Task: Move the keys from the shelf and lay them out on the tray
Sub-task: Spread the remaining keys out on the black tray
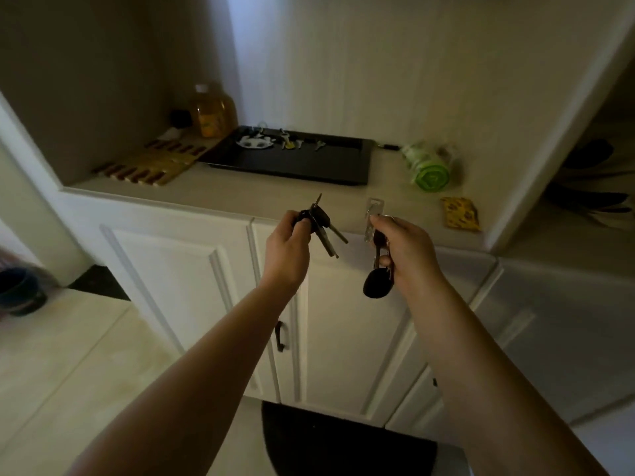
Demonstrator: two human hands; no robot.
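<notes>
Black-headed keys in a bunch [321, 225] fan out from the left hand [287, 250], pinched at their ring, while the right hand [407, 250] grips a second key bunch with an oval black fob [377, 285] hanging below; its ring is hidden by the fingers. Both hang in front of the cream shelf ledge [220, 190]. Farther back, the flat black tray [309, 166] carries small blurred keys [292, 142] along its far edge.
</notes>
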